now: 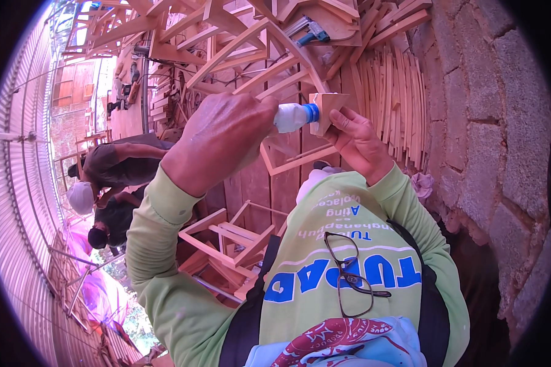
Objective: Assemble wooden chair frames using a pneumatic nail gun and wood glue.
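Note:
My left hand is wrapped round a plastic bottle with whitish contents. The bottle lies on its side, its blue cap pointing right against a pale wooden block. That block is pinched by my right hand, thumb on the near face and the other fingers partly hidden behind. A white smear shows on the block's upper edge. Beyond my hands stands an angled wooden frame, one leg running down to the block; whether the two are joined I cannot tell.
Wooden strips lie in a row at the right, beside a stone block wall. A teal power drill rests on boards at the back. More wooden frames stand low left. Two people bend over farther left.

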Tool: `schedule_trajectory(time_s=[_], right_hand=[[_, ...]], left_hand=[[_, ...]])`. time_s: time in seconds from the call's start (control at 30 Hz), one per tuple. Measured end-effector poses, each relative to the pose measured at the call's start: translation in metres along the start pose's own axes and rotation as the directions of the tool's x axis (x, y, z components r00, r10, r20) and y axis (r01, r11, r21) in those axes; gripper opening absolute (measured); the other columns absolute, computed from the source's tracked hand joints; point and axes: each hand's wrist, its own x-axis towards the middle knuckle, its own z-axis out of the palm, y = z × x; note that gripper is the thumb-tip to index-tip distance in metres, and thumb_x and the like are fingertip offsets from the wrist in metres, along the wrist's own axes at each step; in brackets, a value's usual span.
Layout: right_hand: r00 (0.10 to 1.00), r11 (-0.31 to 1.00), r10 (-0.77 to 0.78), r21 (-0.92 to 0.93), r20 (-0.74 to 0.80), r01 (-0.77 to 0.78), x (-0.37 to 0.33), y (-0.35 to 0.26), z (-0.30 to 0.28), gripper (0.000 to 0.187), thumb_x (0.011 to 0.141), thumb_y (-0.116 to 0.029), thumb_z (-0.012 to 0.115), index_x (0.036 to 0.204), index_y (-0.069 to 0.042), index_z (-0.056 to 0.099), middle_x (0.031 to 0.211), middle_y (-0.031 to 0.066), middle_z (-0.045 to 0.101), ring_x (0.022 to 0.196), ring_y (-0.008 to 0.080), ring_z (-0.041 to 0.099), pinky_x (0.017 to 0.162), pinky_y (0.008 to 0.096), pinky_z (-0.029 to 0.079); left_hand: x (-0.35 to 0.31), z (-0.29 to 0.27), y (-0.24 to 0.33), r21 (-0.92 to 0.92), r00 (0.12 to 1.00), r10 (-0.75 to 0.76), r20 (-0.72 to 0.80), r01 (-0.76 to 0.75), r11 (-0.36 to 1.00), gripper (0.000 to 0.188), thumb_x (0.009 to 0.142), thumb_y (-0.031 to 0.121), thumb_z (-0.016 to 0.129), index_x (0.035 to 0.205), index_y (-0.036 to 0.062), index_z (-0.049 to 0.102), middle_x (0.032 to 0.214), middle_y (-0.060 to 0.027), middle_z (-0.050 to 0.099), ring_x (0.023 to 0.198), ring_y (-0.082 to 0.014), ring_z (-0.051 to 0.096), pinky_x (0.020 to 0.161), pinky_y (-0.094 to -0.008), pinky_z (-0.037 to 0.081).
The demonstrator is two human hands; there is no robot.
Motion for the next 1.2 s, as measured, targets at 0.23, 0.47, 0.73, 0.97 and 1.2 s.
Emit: schedule_trajectory(time_s=[0.23,0.47,0.73,0.97,1.2], right_hand=[[0.999,1.000,-0.022,0.008,-0.024,0.022,0.001,-0.004,0.002,0.041,0.101,-0.018,0.065,0.137,-0.001,0.055,0.128,0.0080,0.065,0.116,0.0195,0.064,0.102,0.0361,0.052],[0.998,0.999,-0.015,0.045,-0.057,0.018,0.002,-0.007,-0.001,0.038,0.101,-0.019,0.066,0.134,-0.002,0.058,0.124,0.0066,0.067,0.114,0.0177,0.064,0.101,0.0343,0.051],[0.999,1.000,-0.019,-0.004,-0.044,0.019,-0.001,-0.009,0.002,0.039,0.101,-0.019,0.065,0.136,-0.002,0.057,0.125,0.0067,0.067,0.116,0.0180,0.063,0.102,0.0349,0.051],[1.000,0.998,0.009,0.062,0.013,-0.010,-0.001,-0.010,-0.006,0.044,0.102,-0.020,0.063,0.140,0.000,0.052,0.131,0.0100,0.064,0.118,0.0199,0.063,0.105,0.0373,0.051],[0.979,0.997,0.000,0.081,0.202,-0.017,0.004,-0.012,-0.012,0.055,0.103,-0.022,0.061,0.149,0.002,0.042,0.143,0.0161,0.056,0.129,0.0263,0.058,0.111,0.0406,0.047]], left_hand=[[-0.005,0.001,0.012,-0.041,0.998,0.005,0.065,-0.002,0.999,0.028,0.083,0.011,0.074,0.104,0.0054,0.057,0.072,-0.0156,0.064,0.070,-0.0392,0.065,0.061,-0.0505,0.046],[-0.006,-0.006,0.012,-0.015,1.000,-0.010,0.030,0.010,1.000,0.020,0.083,0.010,0.073,0.093,0.0007,0.057,0.068,-0.0170,0.061,0.067,-0.0377,0.065,0.060,-0.0487,0.049],[0.000,-0.002,0.010,0.002,1.000,-0.030,-0.004,0.030,1.000,0.021,0.084,0.013,0.073,0.095,0.0022,0.058,0.074,-0.0167,0.064,0.070,-0.0368,0.066,0.060,-0.0477,0.050],[-0.011,-0.015,0.003,-0.066,0.998,-0.031,-0.056,0.028,0.997,0.023,0.086,0.014,0.074,0.098,0.0034,0.057,0.077,-0.0144,0.064,0.072,-0.0372,0.066,0.062,-0.0476,0.049],[-0.025,-0.007,-0.007,-0.133,0.996,-0.045,-0.072,0.035,0.990,0.027,0.088,0.017,0.073,0.103,0.0051,0.054,0.078,-0.0167,0.063,0.073,-0.0405,0.063,0.062,-0.0498,0.046]])
